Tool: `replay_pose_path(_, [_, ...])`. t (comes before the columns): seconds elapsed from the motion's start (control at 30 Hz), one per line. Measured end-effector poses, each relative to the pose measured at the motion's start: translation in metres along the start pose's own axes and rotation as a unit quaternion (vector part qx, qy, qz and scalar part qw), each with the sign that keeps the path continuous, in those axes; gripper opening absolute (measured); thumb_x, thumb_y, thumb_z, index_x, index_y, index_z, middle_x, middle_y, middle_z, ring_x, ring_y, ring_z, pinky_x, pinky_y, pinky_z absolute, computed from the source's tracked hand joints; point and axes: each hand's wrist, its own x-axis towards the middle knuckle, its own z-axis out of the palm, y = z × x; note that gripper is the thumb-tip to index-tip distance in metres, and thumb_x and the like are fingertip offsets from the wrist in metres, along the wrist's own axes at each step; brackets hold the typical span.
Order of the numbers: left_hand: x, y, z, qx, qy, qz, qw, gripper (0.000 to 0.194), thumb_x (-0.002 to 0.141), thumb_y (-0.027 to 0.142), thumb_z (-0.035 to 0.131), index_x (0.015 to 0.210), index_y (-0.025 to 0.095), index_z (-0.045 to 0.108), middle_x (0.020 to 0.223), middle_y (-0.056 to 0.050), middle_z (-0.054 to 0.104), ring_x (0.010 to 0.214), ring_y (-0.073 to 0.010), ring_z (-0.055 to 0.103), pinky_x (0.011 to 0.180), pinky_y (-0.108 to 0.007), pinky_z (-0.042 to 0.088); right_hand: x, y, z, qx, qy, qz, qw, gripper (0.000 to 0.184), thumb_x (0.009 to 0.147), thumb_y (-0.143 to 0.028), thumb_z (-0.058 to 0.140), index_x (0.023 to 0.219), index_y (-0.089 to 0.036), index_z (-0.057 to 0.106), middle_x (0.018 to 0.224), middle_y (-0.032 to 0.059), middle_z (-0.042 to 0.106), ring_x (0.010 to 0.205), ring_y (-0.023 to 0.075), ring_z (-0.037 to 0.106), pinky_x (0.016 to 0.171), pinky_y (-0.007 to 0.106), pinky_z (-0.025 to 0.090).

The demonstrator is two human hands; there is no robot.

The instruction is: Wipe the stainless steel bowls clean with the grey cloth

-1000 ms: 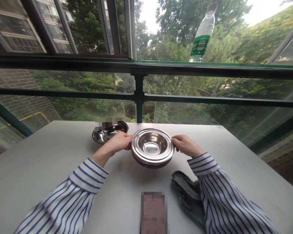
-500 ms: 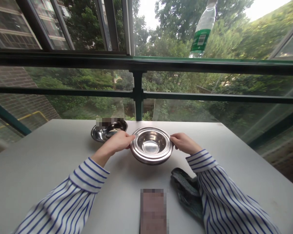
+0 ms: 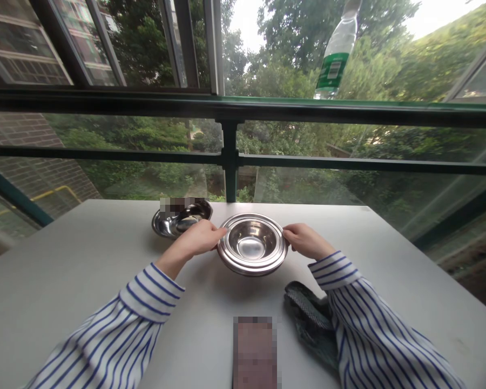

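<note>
Between my hands is a round stainless steel bowl (image 3: 251,249) with a wide rim; several rim lines show, so it may be nested bowls, but I cannot tell how many. My left hand (image 3: 199,237) pinches the rim on the left side, thumb on top. On the opposite side my right hand (image 3: 308,241) grips the rim the same way. The bowl faces up, and I cannot tell whether its base touches the white table (image 3: 117,270). Just behind my left hand lies a shiny metal dish (image 3: 167,224), partly blurred out.
A dark grey-green cloth (image 3: 308,319) lies by my right forearm. A blurred-out flat rectangular thing (image 3: 255,354) sits at the front middle. Beyond the table's far edge runs a dark green railing (image 3: 154,156), with a plastic bottle (image 3: 335,65) standing on the ledge above.
Both hands keep their grip on the bowl's rim. The bowl sits very slightly further right in the view; otherwise little differs beyond a small camera shift.
</note>
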Motion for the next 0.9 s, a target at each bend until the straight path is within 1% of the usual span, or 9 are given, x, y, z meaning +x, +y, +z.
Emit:
replay_pose_path(0.23, [-0.0018, 0.0064, 0.0001, 0.064, -0.002, -0.001, 0.998, 0.04, 0.069, 0.046, 0.051, 0.042, 0.016, 0.055, 0.045, -0.005, 0.054, 0.045, -0.0156, 0.045, 0.048, -0.027, 0.027, -0.0014, -0.0021, 0.0005, -0.028, 0.006, 0.0, 1.0, 0.024, 0.078, -0.02, 0.038, 0.057, -0.017, 0.047, 0.055, 0.0014, 0.051, 0.053, 0.0117, 0.048, 0.05, 0.021, 0.029])
replay_pose_path(0.5, [-0.0028, 0.0073, -0.0005, 0.105, -0.003, 0.002, 0.994, 0.04, 0.071, 0.044, 0.048, 0.042, 0.016, 0.053, 0.045, -0.004, 0.053, 0.046, -0.0159, 0.045, 0.049, -0.027, 0.025, -0.0022, -0.0049, -0.0007, -0.06, 0.012, 0.002, 0.998, 0.025, 0.079, -0.02, 0.038, 0.063, -0.015, 0.057, 0.061, 0.0043, 0.057, 0.057, 0.0134, 0.05, 0.051, 0.022, 0.029])
replay_pose_path(0.7, [-0.0008, 0.0043, -0.0003, 0.099, -0.001, 0.002, 0.995, 0.039, 0.07, 0.043, 0.049, 0.042, 0.017, 0.053, 0.044, -0.004, 0.052, 0.045, -0.0161, 0.045, 0.048, -0.027, 0.024, -0.0035, -0.0067, -0.0011, -0.068, 0.013, 0.007, 0.998, 0.027, 0.08, -0.02, 0.038, 0.069, -0.014, 0.062, 0.066, 0.0063, 0.061, 0.059, 0.0146, 0.052, 0.053, 0.023, 0.031])
replay_pose_path(0.9, [0.0008, -0.0006, 0.0002, 0.058, 0.0, 0.006, 0.998, 0.039, 0.068, 0.044, 0.051, 0.041, 0.016, 0.054, 0.043, -0.003, 0.053, 0.044, -0.0154, 0.044, 0.046, -0.027, 0.025, -0.0044, -0.0061, -0.0025, -0.07, 0.017, 0.018, 0.997, 0.027, 0.079, -0.02, 0.04, 0.075, -0.015, 0.066, 0.071, 0.0075, 0.065, 0.062, 0.0155, 0.055, 0.055, 0.023, 0.034])
